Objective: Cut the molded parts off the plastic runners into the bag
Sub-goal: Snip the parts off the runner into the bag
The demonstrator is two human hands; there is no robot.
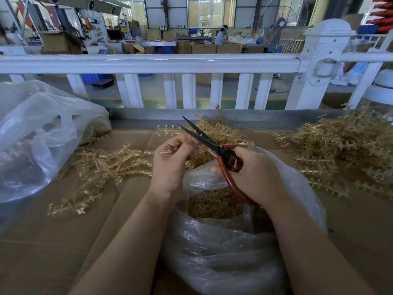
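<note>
My right hand point(253, 173) grips the red handles of black-bladed scissors point(204, 138), whose blades stand apart and point up and to the left. My left hand point(172, 160) pinches a pale amber plastic runner point(168, 151) right beside the blades, above the mouth of a clear plastic bag point(223, 248). Inside the bag lies a heap of small amber cut parts point(214, 206). Most of the held runner is hidden by my fingers.
Amber runners lie in piles on the cardboard-covered table: left point(102, 167), centre back point(214, 128) and right point(344, 152). Another clear bag point(36, 133) bulges at the left. A white railing point(170, 62) runs along the table's far edge.
</note>
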